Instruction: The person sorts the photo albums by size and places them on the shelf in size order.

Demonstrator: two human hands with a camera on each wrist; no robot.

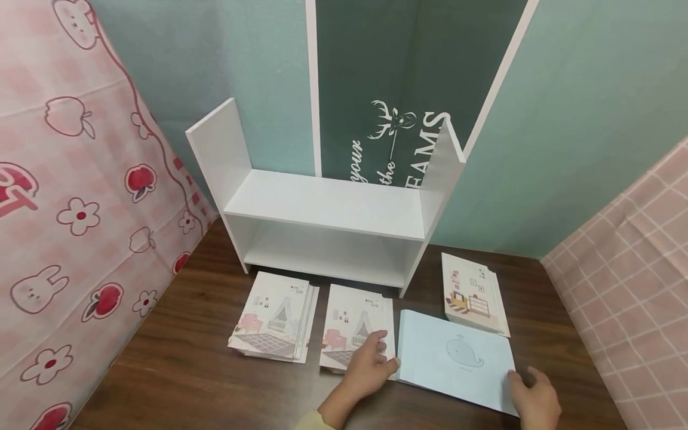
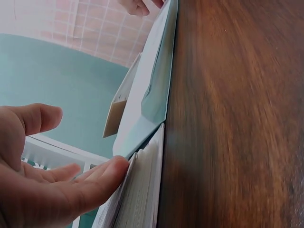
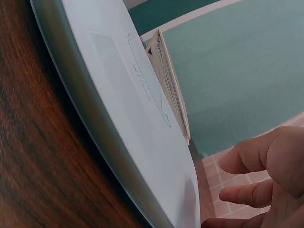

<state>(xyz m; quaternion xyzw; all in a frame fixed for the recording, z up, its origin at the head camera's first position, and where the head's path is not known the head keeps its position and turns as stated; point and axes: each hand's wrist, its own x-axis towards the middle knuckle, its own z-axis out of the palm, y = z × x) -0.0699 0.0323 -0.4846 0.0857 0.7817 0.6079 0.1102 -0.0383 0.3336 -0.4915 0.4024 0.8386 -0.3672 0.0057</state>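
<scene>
A light blue book with a whale on its cover [image 1: 438, 364] lies flat on the table, its long side running left to right. My left hand [image 1: 369, 364] is over the right part of a notebook stack with a pink chair and tent picture [image 1: 348, 319], thumb near the blue book's left edge. In the left wrist view its fingers [image 2: 95, 187] are loosely spread above the page edges. My right hand [image 1: 534, 399] is at the blue book's right edge, thumb close to the corner; the right wrist view shows its fingers [image 3: 247, 194] parted and gripping nothing.
A white two-tier shelf [image 1: 322, 206] stands at the back against the green wall. Another tent-picture stack [image 1: 271, 316] lies to the left, and a stack with a yellow chair picture [image 1: 473, 292] lies behind the blue book. Patterned pink cloths [image 1: 97, 209] hang at both sides.
</scene>
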